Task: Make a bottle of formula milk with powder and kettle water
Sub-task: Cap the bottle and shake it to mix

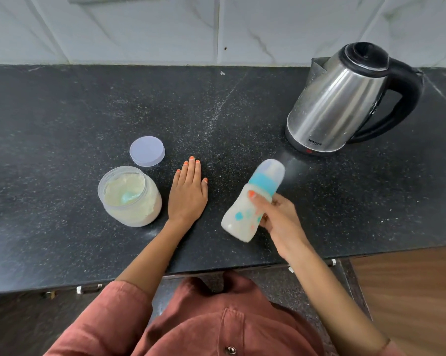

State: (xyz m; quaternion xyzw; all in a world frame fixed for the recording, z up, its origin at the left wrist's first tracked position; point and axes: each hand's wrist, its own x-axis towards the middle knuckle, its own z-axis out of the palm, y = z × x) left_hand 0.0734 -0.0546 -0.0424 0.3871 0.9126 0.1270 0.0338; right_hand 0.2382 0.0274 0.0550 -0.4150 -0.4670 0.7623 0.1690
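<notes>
The right grip (278,219) is wrapped round the milky bottle (238,218), tilted over the counter (62,124), top pointing to 1 o'clock. At its 9 o'clock the left grip (188,194) lies flat, fingers straight, holding nothing. Beyond, at 9, stands the open powder jar (130,204), its lid (147,151) at 12. The kettle (340,104) stands at the bottle's 1 o'clock.

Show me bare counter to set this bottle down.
Widest bare counter: between the jar lid and the kettle, behind the left hand. Also left of the powder jar. Crowded: jar, lid and left hand sit close together.
</notes>
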